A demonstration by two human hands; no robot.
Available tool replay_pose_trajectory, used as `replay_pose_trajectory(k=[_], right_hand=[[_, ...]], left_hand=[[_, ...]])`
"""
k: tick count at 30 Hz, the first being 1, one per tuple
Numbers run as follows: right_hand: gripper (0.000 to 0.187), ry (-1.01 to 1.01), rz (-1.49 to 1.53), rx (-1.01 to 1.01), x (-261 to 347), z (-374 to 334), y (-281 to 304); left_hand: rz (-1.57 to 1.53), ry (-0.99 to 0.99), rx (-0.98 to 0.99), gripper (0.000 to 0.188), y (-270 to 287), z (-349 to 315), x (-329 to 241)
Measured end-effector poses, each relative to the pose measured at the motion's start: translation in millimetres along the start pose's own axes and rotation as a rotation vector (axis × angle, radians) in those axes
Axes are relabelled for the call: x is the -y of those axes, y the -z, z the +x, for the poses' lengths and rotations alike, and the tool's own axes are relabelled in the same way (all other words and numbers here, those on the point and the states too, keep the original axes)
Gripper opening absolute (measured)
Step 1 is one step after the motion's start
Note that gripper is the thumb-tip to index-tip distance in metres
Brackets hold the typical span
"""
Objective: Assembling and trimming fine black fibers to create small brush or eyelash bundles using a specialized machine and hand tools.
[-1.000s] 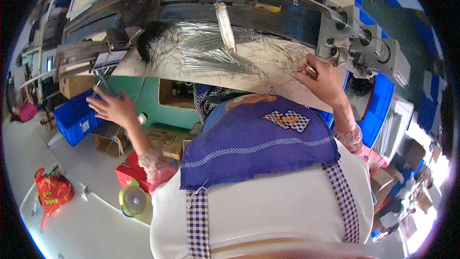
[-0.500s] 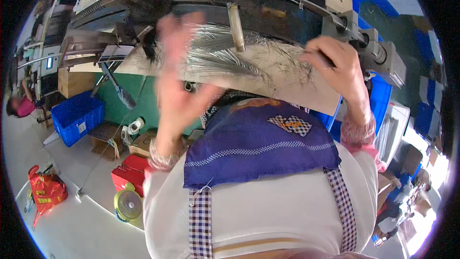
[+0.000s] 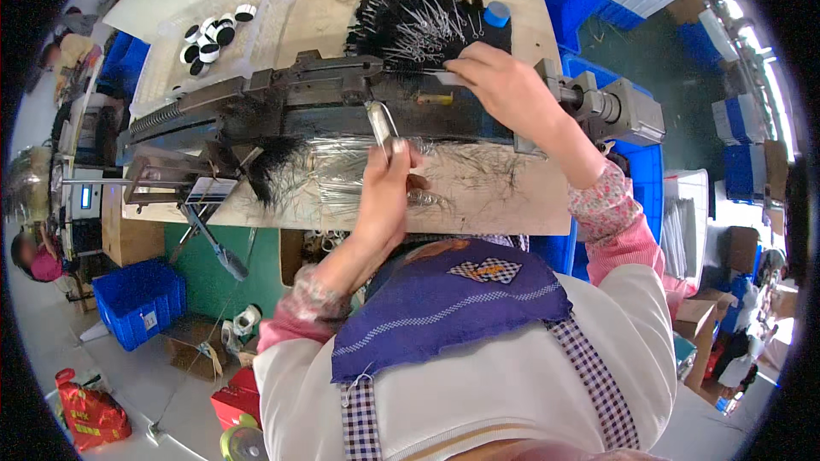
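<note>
A dark metal bench machine [image 3: 290, 98] runs across the bench in front of me. My left hand [image 3: 386, 196] is closed round the lower end of its pale metal lever [image 3: 381, 122]. Farther right and higher, my right hand [image 3: 506, 90] has its fingers pinched together over the machine, beside a small light-grey flat piece [image 3: 453, 78]. A thin dark strand runs from there toward the machine's clamp; what the fingertips grip is too small to make out. Loose thin metal wires [image 3: 342, 179] lie on the bench under my left hand, with dark bristles [image 3: 275, 166] to their left.
Looped wire pieces [image 3: 431, 30] lie on a black bristly pad behind the machine, beside a blue cap [image 3: 496, 14]. A clear tray [image 3: 265, 34] holds several black-and-white round pieces. A grey cylindrical motor unit [image 3: 619, 111] sits at right. A blue crate [image 3: 141, 303] stands on the floor at left.
My left hand has moved from a blurred, spread pose onto the lever. My right hand has gone up and left over the machine. The view has shifted, showing more of the bench's far side.
</note>
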State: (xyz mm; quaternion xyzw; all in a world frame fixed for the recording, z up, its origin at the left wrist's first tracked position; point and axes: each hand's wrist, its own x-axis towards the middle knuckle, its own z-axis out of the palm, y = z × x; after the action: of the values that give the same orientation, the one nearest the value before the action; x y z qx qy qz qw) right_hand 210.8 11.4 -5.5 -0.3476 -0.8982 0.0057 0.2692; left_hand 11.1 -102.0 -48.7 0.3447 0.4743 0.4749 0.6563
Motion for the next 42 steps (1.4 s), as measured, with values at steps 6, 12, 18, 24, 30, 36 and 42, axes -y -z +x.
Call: replay_pose_trajectory(k=[6,12,18,24,30,36,42], right_hand=[[0.021,0.081,-0.107,0.075,4,18,-13],[0.021,0.101,-0.013,0.111,12,18,-11],[0.014,-0.092,0.031,-0.013,-14,37,7],[0.033,-0.724,0.159,0.346,-86,82,-5],[0.03,-0.03,0.19,0.215,-12,26,18],[0.022,0.085,0.168,0.22,-22,34,-13],[0.018,-0.209,0.552,0.086,-25,28,25]], left_hand=[[-0.42,0.11,0.203,0.021,-18,-5,-36],[-1.249,0.092,0.283,0.021,57,-12,-96],[-0.394,-0.416,0.167,0.03,103,-38,-39],[0.704,-0.181,0.381,0.026,18,28,-45],[0.952,-0.351,0.337,0.024,5,104,-33],[1.421,-0.596,0.302,0.028,-7,94,-54],[1.306,-0.508,0.419,0.023,-6,91,-60]])
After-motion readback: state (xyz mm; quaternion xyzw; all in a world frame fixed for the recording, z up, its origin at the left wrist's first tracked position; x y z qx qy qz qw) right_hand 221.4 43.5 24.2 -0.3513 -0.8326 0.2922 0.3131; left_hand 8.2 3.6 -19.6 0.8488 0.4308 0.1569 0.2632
